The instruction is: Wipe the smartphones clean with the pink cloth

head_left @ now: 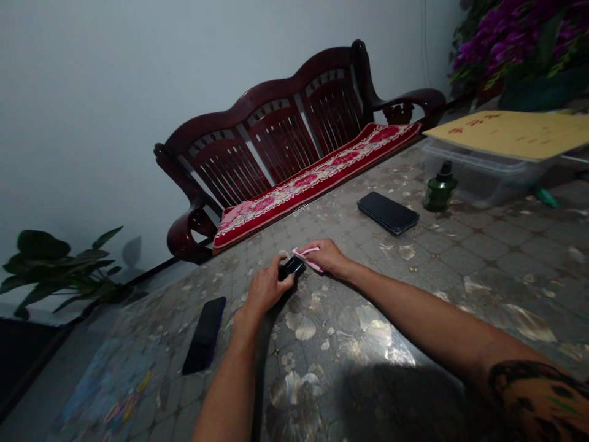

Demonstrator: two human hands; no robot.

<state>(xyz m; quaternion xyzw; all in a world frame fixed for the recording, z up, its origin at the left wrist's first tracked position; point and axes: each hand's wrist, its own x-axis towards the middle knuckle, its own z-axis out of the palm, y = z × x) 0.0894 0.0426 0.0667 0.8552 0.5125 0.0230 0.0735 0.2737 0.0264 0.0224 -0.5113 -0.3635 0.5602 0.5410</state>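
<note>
My left hand (267,285) is closed around a small glossy black object (291,268), thumb on the near side and fingers on the far side; its exact kind is too small to tell. Just to the right, my right hand (327,256) grips a folded pink cloth (313,261), whose edge lies close beside the black object. Whether cloth and object touch I cannot tell. Both hands are low over the patterned tabletop (322,344). Left of my left forearm lies a dark phone (204,335). Beyond my right hand rests a second black phone (388,212).
A green bottle with a black cap (440,188) stands by a clear plastic box (478,169) topped with yellow paper (515,134). Behind the table is a wooden bench (285,135) with a red cushion (317,178). Hair ties (126,405) lie at the lower left.
</note>
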